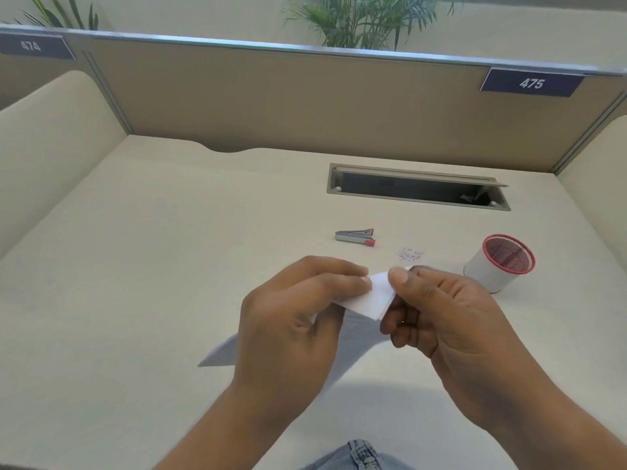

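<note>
Pinching white paper (371,298), red-rimmed cup (483,270) nearby

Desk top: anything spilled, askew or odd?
Small pile of what look like loose staples lies on the bare desk between the stapler and the red mesh cup, not in any container. The cable hatch lid stands open. Left hand and right hand pinch the paper.
</note>
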{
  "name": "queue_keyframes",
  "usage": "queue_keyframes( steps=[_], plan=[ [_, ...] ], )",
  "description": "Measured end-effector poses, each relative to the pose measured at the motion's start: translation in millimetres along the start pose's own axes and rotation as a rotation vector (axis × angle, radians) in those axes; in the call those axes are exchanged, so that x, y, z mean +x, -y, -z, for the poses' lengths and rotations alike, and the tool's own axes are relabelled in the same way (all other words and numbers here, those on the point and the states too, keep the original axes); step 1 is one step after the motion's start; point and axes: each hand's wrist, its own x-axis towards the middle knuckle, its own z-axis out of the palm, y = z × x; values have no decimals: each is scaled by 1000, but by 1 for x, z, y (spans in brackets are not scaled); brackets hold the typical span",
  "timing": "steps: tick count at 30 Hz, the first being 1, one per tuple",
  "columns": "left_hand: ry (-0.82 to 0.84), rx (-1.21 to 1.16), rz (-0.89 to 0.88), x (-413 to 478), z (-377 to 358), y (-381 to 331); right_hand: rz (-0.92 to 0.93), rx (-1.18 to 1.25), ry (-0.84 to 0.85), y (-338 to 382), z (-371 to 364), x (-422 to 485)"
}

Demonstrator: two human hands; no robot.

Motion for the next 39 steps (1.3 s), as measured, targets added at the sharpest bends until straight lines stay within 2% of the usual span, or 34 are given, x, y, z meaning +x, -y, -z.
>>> queue_keyframes(
  steps=[4, 11, 19, 21, 25, 29, 32, 34, 35, 37, 38, 39],
  plan=[
    [-61, 103, -116, -5, 0, 2, -13, -2, 8, -1, -1, 0],
    [-137, 122, -94, -3, 4, 4, 61, -46, 36, -7, -3, 5],
    [-125, 78, -55, -4, 5, 7, 56, -5, 31, -4, -7, 7],
    [-79, 34, 68, -3, 7, 8, 47, 1, 16, -4, -4, 9],
    [201, 11, 456, -9, 18, 27, -34, 137, -7, 4, 2, 14],
    [419, 157, 537, -29, 32, 54, -122, 370, -27, 10, 16, 26],
    [389, 57, 592, -38, 35, 62, -137, 377, -1, 6, 24, 36],
    [329, -78, 683, -40, 35, 68, -118, 303, -74, 1, 28, 42],
    [297, -141, 730, -38, 36, 72, -88, 222, -163, -5, 32, 46],
    [215, -245, 838, -35, 39, 81, -41, -94, -416, -27, 44, 53],
    [171, -297, 898, -34, 41, 86, -61, -260, -478, -39, 48, 55],
    [135, -333, 947, -33, 43, 92, -130, -353, -461, -50, 49, 56]
  ],
)
